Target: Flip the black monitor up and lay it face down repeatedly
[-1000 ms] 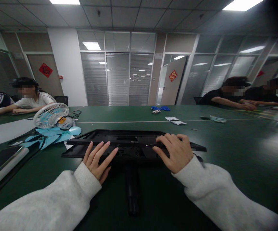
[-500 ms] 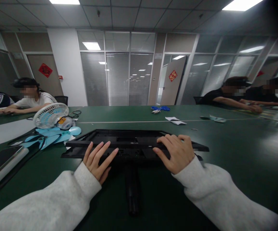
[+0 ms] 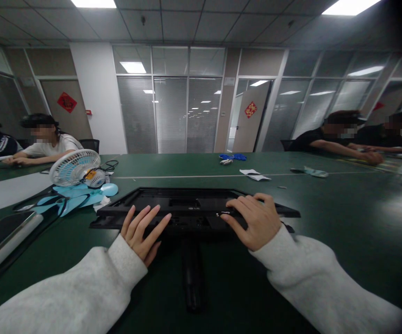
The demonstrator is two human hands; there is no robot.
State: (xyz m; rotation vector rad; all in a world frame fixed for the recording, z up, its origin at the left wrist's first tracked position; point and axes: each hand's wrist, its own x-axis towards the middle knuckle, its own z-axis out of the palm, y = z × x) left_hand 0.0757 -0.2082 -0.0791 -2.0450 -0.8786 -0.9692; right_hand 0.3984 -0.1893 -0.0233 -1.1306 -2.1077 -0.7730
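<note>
Blk frame over panel, just beyond post on counter. Stacked, near edges gapped: prob. part-done, neither flush nor fully apart. L hand left of post, fingers spread; R hand right, curled, pinch unclear.

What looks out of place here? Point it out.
Blue fan blades lie outside the white fan cage, apparently detached. The black LG monitor bezel also appears parted from the casing below it.

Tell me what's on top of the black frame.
Across the front edge of the black frame lie the left hand and the right hand; whatever they cover cannot be seen.
</note>
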